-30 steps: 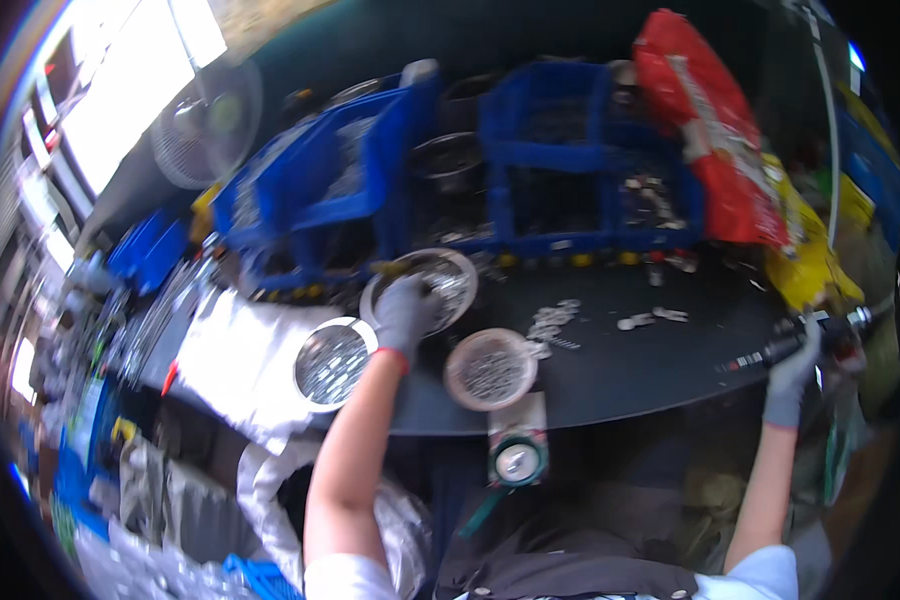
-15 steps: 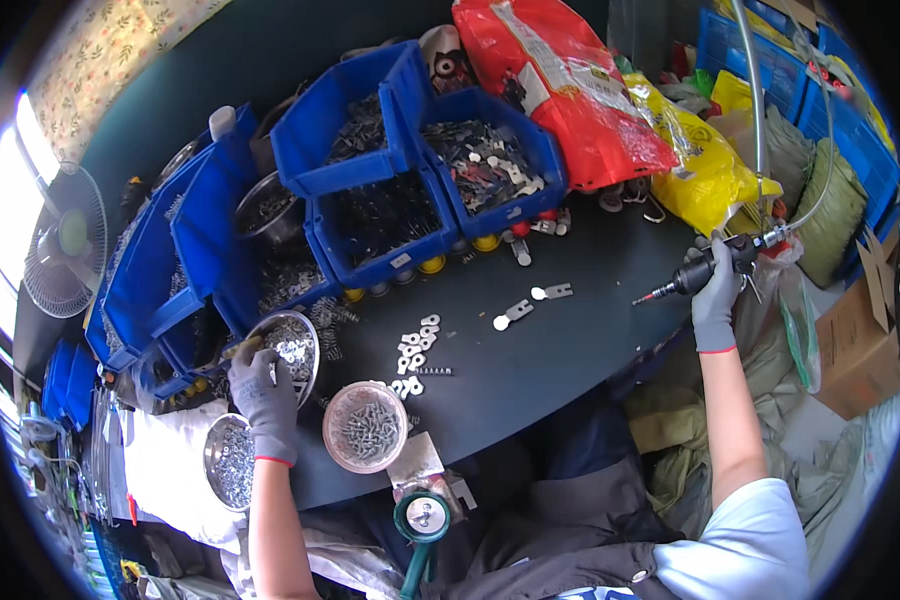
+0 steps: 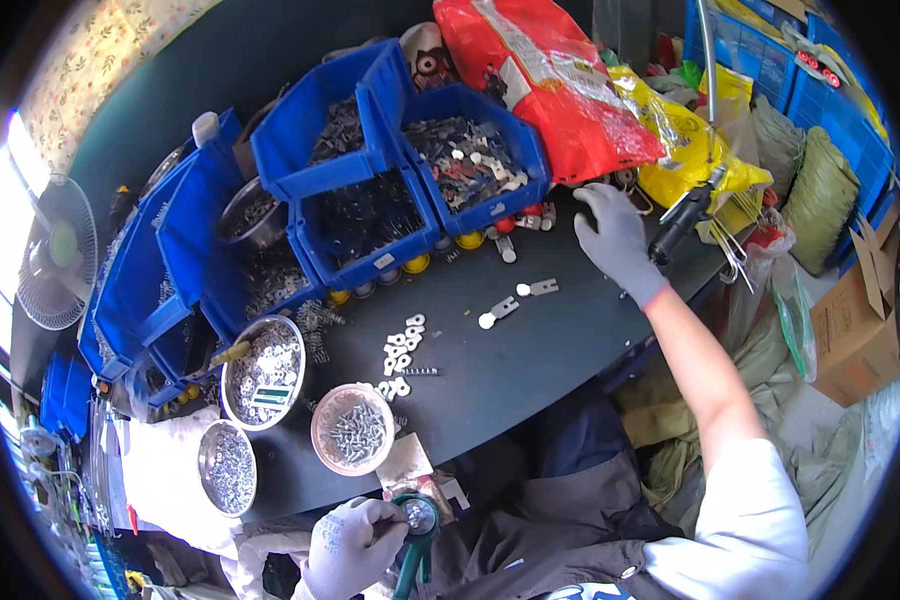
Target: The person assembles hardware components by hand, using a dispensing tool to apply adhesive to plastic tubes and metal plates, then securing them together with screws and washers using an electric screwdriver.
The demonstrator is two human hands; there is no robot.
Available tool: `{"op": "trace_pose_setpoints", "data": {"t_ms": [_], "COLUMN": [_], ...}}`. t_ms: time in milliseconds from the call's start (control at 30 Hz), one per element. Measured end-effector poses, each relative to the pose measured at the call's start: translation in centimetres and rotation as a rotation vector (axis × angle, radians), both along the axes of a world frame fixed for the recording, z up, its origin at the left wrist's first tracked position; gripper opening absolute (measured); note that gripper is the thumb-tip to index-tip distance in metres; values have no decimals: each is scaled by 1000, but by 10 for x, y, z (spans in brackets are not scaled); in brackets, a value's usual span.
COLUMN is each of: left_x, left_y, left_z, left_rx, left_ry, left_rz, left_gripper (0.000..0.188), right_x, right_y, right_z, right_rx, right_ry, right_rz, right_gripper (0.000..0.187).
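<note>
My left hand (image 3: 355,548), in a grey glove, is down at the near edge beside a green holder with a round metal top (image 3: 420,515). Its thumb and fingers are pinched together at the holder's rim; whatever they grip is too small to make out. My gloved right hand (image 3: 618,238) reaches over the far right of the table with fingers apart and nothing in them. Beside it a black power screwdriver (image 3: 680,225) hangs from its line, out of my grasp. Two grey forked parts with white round ends (image 3: 500,312) lie left of that hand.
Blue bins (image 3: 370,215) of small parts line the back. A pink bowl of screws (image 3: 353,430) and metal bowls of small parts (image 3: 232,470) stand left of centre, near white pieces (image 3: 400,350). Red (image 3: 555,90) and yellow bags (image 3: 690,150) lie at the back right.
My left hand has left the metal bowl and come down to the green holder. The right hand has let go of the screwdriver and moved left and up; the screwdriver now hangs free.
</note>
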State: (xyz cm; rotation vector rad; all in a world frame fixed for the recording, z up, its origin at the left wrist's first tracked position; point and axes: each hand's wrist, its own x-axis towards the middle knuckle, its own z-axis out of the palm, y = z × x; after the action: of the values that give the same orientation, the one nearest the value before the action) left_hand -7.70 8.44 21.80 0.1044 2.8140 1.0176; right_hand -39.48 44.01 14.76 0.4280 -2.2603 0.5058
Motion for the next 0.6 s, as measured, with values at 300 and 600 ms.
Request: {"op": "trace_pose_setpoints", "data": {"t_ms": [300,600], "left_x": [14,44], "left_y": [-23,-125], "left_z": [-30,-37], "left_rx": [223,-395], "left_ry": [-89,416], "left_rz": [38,706], "left_gripper": [25,29], "right_x": [-123,-149], "right_y": [-7,52], "right_z": [-82,-105], "right_rx": [259,-186], "right_ry": [-167,-130], "right_rz": [-298,38], "right_gripper": [43,32]}}
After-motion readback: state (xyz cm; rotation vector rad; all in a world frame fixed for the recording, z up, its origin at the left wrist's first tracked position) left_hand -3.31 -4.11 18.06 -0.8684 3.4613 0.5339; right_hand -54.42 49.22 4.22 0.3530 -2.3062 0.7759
